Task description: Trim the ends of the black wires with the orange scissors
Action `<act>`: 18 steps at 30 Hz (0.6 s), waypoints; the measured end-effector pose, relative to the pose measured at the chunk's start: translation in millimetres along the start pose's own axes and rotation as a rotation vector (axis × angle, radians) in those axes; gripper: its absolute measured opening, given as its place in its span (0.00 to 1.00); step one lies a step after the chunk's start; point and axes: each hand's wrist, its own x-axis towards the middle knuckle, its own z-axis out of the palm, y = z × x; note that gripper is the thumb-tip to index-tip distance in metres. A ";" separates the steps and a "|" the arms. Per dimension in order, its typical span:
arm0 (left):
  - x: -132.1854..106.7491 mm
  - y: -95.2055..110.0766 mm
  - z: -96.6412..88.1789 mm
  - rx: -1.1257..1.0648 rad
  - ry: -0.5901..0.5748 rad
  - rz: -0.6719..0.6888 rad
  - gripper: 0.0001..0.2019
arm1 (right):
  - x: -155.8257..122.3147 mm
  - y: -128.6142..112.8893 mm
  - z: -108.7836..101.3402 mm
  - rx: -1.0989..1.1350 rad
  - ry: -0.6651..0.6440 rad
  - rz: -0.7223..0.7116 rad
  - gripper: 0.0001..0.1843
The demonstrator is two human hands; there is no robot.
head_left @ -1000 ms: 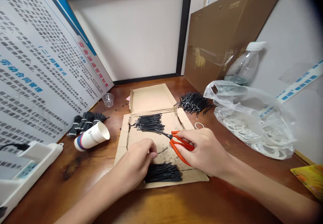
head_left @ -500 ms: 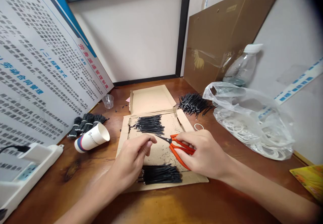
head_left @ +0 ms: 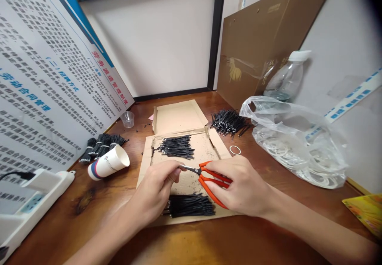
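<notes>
My right hand [head_left: 243, 183] is closed around the orange handles of a pair of scissors [head_left: 197, 171], whose narrow blades point left. The blade tips reach the pinched fingertips of my left hand [head_left: 156, 187]. Whatever lies in that pinch is too small and hidden to make out. Below both hands is an opened cardboard box [head_left: 191, 181]. A row of short black wire pieces [head_left: 177, 146] lies on its far part, and another black bundle [head_left: 192, 206] is near its front edge. Tiny dark scraps are scattered on the cardboard between them.
At the back right lies a heap of black wires [head_left: 228, 122], near a white ring [head_left: 235, 150] and a plastic bag [head_left: 298, 149] of white rings. A bottle [head_left: 286, 78] stands behind. On the left are a tipped paper cup [head_left: 110, 162], tied black bundles [head_left: 103, 145] and a power strip [head_left: 36, 201].
The scissors have tilted and shifted slightly left and down, so their blades now meet my left fingertips. The handles have spread a little. My left hand has barely moved.
</notes>
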 end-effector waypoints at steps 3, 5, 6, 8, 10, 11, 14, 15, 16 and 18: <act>0.0 0.0 0.6 -0.001 0.008 0.001 0.11 | 0.2 -0.2 0.5 0.000 -0.016 0.006 0.09; -0.3 -0.3 1.4 0.003 0.017 -0.002 0.12 | -0.3 -0.5 0.8 -0.005 -0.016 0.013 0.09; -0.5 -0.4 1.9 0.003 0.020 -0.006 0.13 | -0.7 -0.5 1.0 -0.007 -0.013 0.014 0.09; -0.7 -0.9 2.7 -0.006 0.021 -0.018 0.13 | -1.5 -0.4 1.3 0.000 0.001 0.000 0.09; -0.9 -1.5 3.4 -0.018 0.025 -0.030 0.12 | -1.8 0.2 1.6 0.009 0.009 -0.015 0.09; -1.1 -1.9 3.8 -0.025 0.031 -0.038 0.11 | -1.8 0.7 1.7 0.010 0.011 -0.018 0.10; -2.1 -3.7 4.6 -0.067 0.058 -0.083 0.08 | -1.1 2.3 2.3 -0.005 0.025 -0.025 0.10; -2.6 -4.3 4.8 -0.085 0.067 -0.101 0.08 | -0.6 2.7 2.5 -0.014 0.035 -0.029 0.11; -2.9 -4.9 5.0 -0.103 0.076 -0.115 0.07 | -0.1 2.8 2.6 -0.020 0.044 -0.032 0.11; -3.4 -5.5 5.0 -0.131 0.084 -0.129 0.06 | 0.7 2.2 2.3 -0.023 0.065 -0.029 0.11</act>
